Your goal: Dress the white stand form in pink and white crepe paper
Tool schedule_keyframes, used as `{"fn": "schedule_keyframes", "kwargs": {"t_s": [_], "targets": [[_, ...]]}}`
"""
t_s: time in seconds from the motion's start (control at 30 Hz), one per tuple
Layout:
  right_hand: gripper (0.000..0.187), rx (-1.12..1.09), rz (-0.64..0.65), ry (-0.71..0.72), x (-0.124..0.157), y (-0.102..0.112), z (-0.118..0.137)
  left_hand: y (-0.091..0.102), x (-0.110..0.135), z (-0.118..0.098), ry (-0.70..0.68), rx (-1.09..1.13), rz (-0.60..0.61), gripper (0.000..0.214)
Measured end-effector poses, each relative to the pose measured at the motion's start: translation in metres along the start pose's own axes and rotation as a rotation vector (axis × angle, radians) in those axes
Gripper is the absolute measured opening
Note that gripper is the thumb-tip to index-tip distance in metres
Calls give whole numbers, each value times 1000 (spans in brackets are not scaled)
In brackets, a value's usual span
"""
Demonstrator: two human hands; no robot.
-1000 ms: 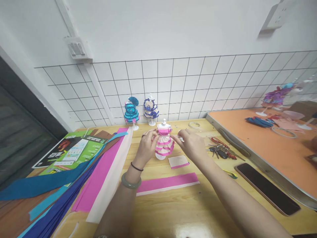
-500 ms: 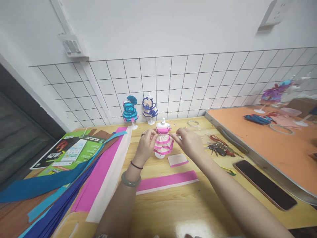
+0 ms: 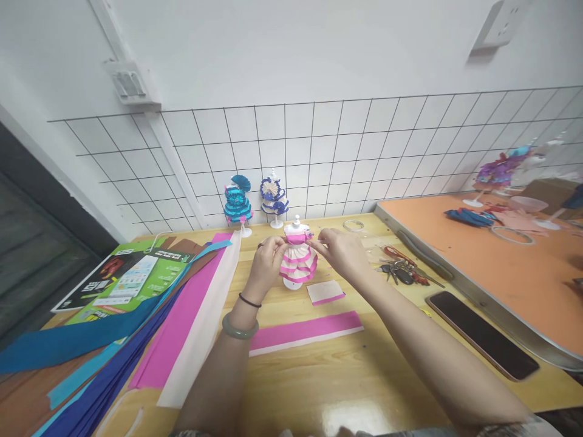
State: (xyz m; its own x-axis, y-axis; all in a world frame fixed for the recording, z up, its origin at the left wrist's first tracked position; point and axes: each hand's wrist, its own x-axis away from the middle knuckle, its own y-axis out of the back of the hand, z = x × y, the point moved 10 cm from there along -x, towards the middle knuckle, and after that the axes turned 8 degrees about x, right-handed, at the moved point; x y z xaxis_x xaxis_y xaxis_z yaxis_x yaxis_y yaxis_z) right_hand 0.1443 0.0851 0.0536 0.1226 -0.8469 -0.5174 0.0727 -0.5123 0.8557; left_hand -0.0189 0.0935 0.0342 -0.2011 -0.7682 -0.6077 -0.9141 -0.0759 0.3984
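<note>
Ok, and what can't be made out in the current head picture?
All in the head view:
Whether the left hand and right hand pinch the pink-and-white dress: fingertip contact too small.
The dress's back: hidden by its front.
Yellow item: mostly covered by the right forearm.
Blue paper strip: end cut off by left edge.
Printed leaflet: small print blurred.

- Dress, between left hand and right hand: pink bodice, cream tiers banded in pink.
- Long strip, on the near side of both hands: pink with a white edge.
- Small piece, just below the right hand: cream, bordered pink.
- Strips, left of the left hand: teal, light blue, dark blue, brown, pink, cream.
- Two figures, beyond the left hand: one teal with pink touches, one cream and dark blue.
- Phone, right of the right hand: black-faced.
</note>
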Motion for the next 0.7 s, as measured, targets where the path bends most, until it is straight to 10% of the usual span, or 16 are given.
{"fn": "schedule_keyframes", "kwargs": {"t_s": [0.7], "targets": [[52,98,72,128,-17,-1,12,1,-2,11,-8,93,-29,8]]}}
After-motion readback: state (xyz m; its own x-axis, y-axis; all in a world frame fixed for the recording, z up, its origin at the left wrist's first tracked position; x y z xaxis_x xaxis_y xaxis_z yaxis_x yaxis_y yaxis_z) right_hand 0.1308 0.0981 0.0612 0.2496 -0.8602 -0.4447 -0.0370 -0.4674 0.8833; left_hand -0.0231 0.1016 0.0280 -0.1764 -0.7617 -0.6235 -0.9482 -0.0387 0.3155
